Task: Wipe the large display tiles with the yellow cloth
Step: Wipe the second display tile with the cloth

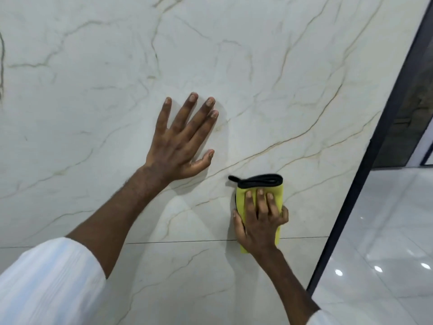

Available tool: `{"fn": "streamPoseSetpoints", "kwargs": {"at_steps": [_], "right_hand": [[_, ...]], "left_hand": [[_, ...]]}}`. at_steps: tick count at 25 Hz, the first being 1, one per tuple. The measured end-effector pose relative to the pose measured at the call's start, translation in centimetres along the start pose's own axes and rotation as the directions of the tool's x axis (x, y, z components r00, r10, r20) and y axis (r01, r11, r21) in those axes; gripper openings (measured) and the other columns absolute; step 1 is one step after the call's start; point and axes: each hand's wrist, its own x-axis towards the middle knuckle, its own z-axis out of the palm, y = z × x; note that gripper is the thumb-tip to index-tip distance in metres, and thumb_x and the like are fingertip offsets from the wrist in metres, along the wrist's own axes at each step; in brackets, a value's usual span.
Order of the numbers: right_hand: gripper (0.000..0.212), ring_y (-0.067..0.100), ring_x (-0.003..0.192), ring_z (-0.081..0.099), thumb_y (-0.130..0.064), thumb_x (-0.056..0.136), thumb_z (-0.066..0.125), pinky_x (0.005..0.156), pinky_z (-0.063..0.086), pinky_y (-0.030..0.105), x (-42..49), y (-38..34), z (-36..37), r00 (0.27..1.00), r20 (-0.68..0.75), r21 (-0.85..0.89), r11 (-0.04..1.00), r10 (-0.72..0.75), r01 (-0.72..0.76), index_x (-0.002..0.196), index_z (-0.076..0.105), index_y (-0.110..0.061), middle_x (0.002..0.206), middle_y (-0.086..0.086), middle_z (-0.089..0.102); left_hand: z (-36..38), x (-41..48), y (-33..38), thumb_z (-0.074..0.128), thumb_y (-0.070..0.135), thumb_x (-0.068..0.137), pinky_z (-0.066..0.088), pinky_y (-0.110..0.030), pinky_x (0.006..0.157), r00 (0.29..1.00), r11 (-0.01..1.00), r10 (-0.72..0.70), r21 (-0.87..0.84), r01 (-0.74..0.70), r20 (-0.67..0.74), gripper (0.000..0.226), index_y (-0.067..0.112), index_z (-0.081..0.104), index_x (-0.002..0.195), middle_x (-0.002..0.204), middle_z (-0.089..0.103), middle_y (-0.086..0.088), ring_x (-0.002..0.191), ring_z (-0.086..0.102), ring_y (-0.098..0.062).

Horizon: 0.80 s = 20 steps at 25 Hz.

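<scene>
A large white marble-look display tile point(257, 66) with thin brown veins fills most of the view. A seam runs across it low down, with a second tile point(187, 277) below. My left hand point(180, 141) lies flat on the upper tile, fingers spread and straight. My right hand point(260, 219) presses a folded yellow cloth point(276, 191) with a black edge and loop against the tile, just above the seam. Its fingers lie over the cloth and the thumb wraps the cloth's left side.
A dark metal frame point(375, 160) borders the tiles on the right, running diagonally. Beyond it lies a glossy white floor point(386, 242) with light reflections. Another dark panel point(417, 102) stands at the far right.
</scene>
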Motion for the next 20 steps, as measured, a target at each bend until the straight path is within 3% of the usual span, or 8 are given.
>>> {"fn": "streamPoseSetpoints", "kwargs": {"at_steps": [4,7,10,15,17,20], "right_hand": [[0.066,0.027,0.145,0.028,-0.050,0.099,0.051,0.104,0.031,0.060,9.8,-0.2,-2.0,0.992,-0.121,0.074,0.997,0.025,-0.016,0.157,0.037,-0.022,0.160,0.004,0.032],[0.066,0.026,0.145,0.030,-0.050,0.098,0.051,0.103,0.033,0.062,14.4,-1.0,-2.5,0.977,-0.194,0.105,0.992,0.091,-0.071,0.156,0.039,-0.021,0.161,0.004,0.033],[0.067,0.027,0.145,0.031,-0.048,0.098,0.053,0.104,0.034,0.063,10.1,-0.6,-0.9,0.982,-0.179,0.067,0.997,0.054,-0.043,0.158,0.036,-0.022,0.161,0.005,0.033],[0.059,0.032,0.132,0.039,-0.051,0.100,0.048,0.094,0.043,0.063,-6.3,-1.0,0.8,0.996,0.081,0.005,0.999,0.032,-0.033,0.151,0.036,-0.023,0.158,0.003,0.026],[0.059,0.031,0.136,0.034,-0.052,0.099,0.047,0.094,0.041,0.060,-5.8,-1.2,0.7,0.993,0.094,0.031,0.996,0.075,-0.079,0.150,0.036,-0.023,0.157,0.003,0.027],[0.068,0.029,0.143,0.028,-0.049,0.094,0.052,0.101,0.033,0.057,2.2,-3.3,-0.2,0.997,-0.030,0.051,0.996,0.072,-0.071,0.154,0.034,-0.024,0.156,0.005,0.034]], "left_hand": [[-1.2,-3.6,1.1,0.045,0.045,0.105,0.010,-0.065,0.123,0.995,0.995,-0.022,-0.093,0.031,0.097,0.072,0.006,0.030,0.164,0.172,0.022,-0.016,0.160,0.018,-0.037],[-2.0,-9.0,0.0,0.045,0.048,0.104,0.002,-0.058,0.122,0.988,0.999,-0.031,-0.035,0.037,0.151,0.074,0.011,0.026,0.166,0.173,0.021,-0.013,0.161,0.018,-0.032],[-1.1,-10.5,-1.0,0.047,0.045,0.102,0.004,-0.059,0.123,0.990,1.000,-0.004,0.019,0.001,0.141,0.074,0.010,0.027,0.166,0.173,0.021,-0.014,0.162,0.016,-0.032],[0.7,-10.8,-0.1,0.046,0.041,0.098,0.010,-0.066,0.124,0.999,1.000,-0.018,0.006,0.018,0.038,0.073,0.009,0.034,0.163,0.173,0.023,-0.013,0.161,0.020,-0.034],[1.1,-10.9,0.1,0.045,0.040,0.097,0.013,-0.066,0.124,1.000,1.000,-0.024,-0.007,0.024,-0.010,0.072,0.009,0.037,0.162,0.172,0.025,-0.012,0.160,0.024,-0.034],[1.3,-11.1,0.1,0.046,0.039,0.097,0.012,-0.066,0.125,0.999,1.000,-0.021,-0.010,0.021,-0.030,0.073,0.009,0.037,0.162,0.172,0.025,-0.012,0.160,0.023,-0.034]]}}
